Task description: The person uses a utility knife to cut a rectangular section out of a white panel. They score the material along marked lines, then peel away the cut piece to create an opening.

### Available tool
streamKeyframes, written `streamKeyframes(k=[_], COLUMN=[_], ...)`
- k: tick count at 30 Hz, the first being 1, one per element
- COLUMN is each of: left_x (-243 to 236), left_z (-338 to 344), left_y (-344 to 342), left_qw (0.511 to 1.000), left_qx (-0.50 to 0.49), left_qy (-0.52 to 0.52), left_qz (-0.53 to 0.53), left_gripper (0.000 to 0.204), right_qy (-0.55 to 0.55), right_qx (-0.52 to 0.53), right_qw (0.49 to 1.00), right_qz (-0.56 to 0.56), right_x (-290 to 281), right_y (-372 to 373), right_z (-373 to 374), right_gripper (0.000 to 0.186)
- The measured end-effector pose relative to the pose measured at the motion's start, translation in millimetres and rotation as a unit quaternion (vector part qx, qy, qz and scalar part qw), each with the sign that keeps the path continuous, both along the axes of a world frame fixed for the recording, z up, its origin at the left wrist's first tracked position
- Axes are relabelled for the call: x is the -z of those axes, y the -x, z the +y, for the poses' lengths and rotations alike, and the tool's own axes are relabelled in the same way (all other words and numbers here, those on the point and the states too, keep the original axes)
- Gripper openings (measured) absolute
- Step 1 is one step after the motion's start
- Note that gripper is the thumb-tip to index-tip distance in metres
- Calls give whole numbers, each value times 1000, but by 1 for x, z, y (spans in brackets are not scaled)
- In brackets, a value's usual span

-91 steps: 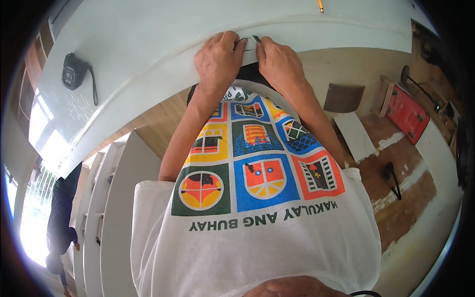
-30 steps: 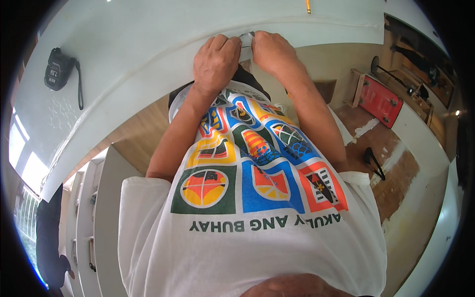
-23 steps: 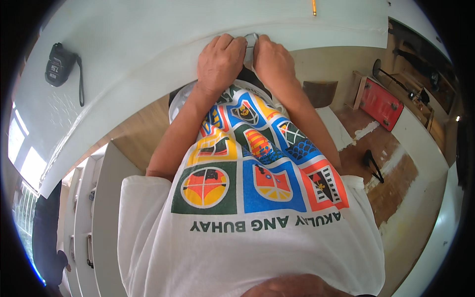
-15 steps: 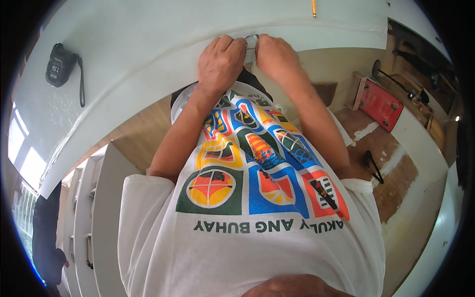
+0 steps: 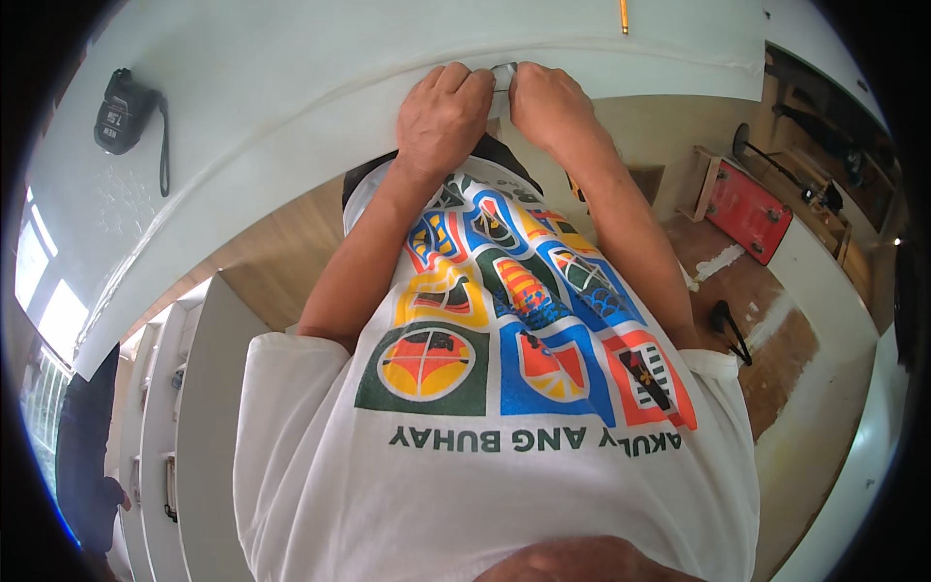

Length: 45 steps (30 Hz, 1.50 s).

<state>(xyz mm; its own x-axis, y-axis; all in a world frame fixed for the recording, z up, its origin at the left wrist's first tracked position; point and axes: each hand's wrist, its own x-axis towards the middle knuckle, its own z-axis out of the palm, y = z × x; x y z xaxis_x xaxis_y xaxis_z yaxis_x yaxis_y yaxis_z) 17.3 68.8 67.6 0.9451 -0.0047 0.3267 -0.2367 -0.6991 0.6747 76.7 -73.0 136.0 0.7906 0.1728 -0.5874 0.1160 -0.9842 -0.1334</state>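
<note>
White short-sleeved T-shirt (image 5: 465, 504), grid of multicoloured printed squares (image 5: 524, 286), dark lettering (image 5: 465, 442), bare hands (image 5: 444, 118)

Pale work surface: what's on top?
A black tape measure lies at left, a thin yellow stick at the picture's top edge. Left hand and right hand, at the near edge, partly cover a small pale piece. What lies beneath them is hidden.

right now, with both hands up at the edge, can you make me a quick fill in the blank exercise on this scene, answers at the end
The tape measure lies to the ____ of both hands. The pencil is ____ in colour. A small pale piece shows ____ the left hand and the right hand. Around its print, the shirt is ____.

Missing words: left; yellow; between; white
</note>
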Motion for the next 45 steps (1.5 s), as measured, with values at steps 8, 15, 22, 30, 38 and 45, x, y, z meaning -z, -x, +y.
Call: streamKeyframes(k=[8, 15, 22, 30, 38, 45], left_x=[2, 3, 0, 4, 5, 7], left_z=[-3, -1, -1, 1, 0, 1], left_y=[2, 3, 0, 0, 4, 5], left_qw=[1000, 1000, 1000, 1000, 1000, 1000], left_qx=[6, 14, 21, 25, 3, 12], left_qy=[1, -18, -2, -9, 11, -11], left_qz=[-12, 0, -5, -14, -8, 5], left_gripper=[10, 9, 10, 11, 11, 13], right_qy=[-39, -13, -34, 2, -17, -27], right_qx=[39, -34, 34, -23, 32, -25], right_qw=[995, 999, 997, 1000, 998, 998], right_qz=[-78, -2, -68, 15, -43, -42], right_x=[13, 1, 17, 7, 15, 21], right_y=[20, -4, 15, -10, 19, 6], right_z=[-1, 0, 1, 0, 4, 1], right_gripper=[18, 10, 16, 16, 17, 12])
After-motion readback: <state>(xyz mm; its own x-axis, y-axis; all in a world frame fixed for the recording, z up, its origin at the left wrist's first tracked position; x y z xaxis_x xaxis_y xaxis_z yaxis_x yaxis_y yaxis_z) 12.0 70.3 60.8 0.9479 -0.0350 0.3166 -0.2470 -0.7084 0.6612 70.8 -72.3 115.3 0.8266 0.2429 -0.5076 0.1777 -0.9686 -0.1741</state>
